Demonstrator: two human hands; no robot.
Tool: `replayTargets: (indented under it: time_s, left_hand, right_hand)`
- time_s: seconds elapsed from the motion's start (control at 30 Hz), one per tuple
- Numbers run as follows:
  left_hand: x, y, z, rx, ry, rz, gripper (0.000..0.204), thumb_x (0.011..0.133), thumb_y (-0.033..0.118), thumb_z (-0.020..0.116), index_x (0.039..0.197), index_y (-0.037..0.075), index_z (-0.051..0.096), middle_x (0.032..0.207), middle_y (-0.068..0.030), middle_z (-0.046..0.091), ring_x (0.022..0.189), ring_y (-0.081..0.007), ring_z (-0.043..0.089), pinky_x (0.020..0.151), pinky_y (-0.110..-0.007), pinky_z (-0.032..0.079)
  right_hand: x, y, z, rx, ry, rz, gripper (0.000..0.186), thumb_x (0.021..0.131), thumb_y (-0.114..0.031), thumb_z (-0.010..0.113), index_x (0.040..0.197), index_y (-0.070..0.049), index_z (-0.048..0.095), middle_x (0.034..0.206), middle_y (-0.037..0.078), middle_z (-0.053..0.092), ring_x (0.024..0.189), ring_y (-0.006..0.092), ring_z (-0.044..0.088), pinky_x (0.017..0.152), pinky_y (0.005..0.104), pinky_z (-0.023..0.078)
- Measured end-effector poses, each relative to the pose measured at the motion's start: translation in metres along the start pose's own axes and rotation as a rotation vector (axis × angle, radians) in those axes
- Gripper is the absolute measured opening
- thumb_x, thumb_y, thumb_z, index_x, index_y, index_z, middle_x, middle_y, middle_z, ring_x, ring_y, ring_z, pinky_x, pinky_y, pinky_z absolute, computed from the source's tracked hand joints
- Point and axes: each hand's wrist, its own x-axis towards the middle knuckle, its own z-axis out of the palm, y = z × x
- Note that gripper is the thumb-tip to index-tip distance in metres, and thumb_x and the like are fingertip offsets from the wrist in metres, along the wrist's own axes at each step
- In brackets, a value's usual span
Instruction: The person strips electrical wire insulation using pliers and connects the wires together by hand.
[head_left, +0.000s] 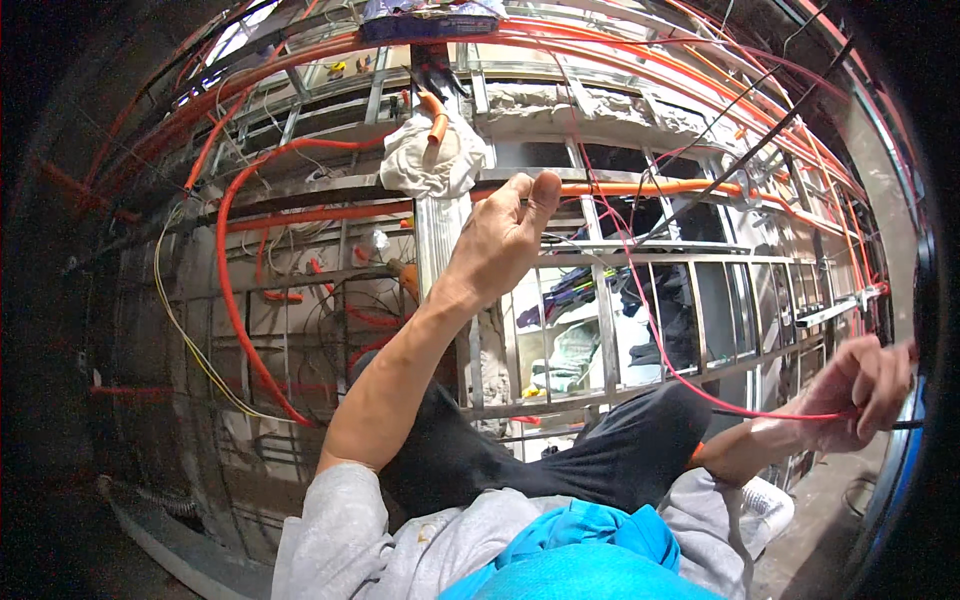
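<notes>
My left hand (505, 240) is raised at the middle with its fingers curled and thumb pointing up. An orange conduit (640, 188) passes right behind its fingertips; what lies inside the curl is hidden. Far to the right, my right hand (862, 393), slightly blurred, has bent fingers closed on a thin red wire (655, 335). From there the wire sags leftward across in front of my right knee, then climbs to the conduit area right of my left hand. A white cloth (430, 160) hangs on the metal post just left of that hand, with a short orange conduit end before it.
Metal framing bars (690, 258) cross below and ahead of me. A large orange conduit loop (228, 270) hangs at the left beside yellowish wires (172, 290). Bundled conduits run along the top, near a dark tray (430, 27). Black rods (770, 120) slant at the upper right.
</notes>
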Motion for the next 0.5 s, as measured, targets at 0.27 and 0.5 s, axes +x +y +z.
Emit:
replayTargets:
  time_s: [0.27,0.5]
  left_hand:
    - [0.002,-0.002,0.001,0.053,-0.005,-0.016,0.078,0.101,0.078,0.038,0.102,0.004,0.063,0.077,0.0002,0.051,0.071,-0.0086,0.053,0.061,-0.027,0.048]
    - [0.003,-0.003,0.002,0.117,-0.023,-0.050,0.084,0.098,0.082,0.035,0.107,0.003,0.064,0.081,-0.0018,0.053,0.075,-0.0114,0.055,0.065,-0.031,0.051]
  right_hand:
    - [-0.011,-0.042,0.001,-0.017,-0.062,-0.143,0.013,0.093,0.006,0.054,0.101,-0.002,0.047,0.059,-0.003,0.055,0.052,0.0087,0.052,0.064,0.0238,0.040]
    - [-0.014,-0.092,-0.009,0.013,0.013,-0.183,0.015,0.099,-0.005,0.050,0.084,-0.006,0.049,0.059,-0.001,0.054,0.051,0.0091,0.052,0.062,0.0237,0.041]
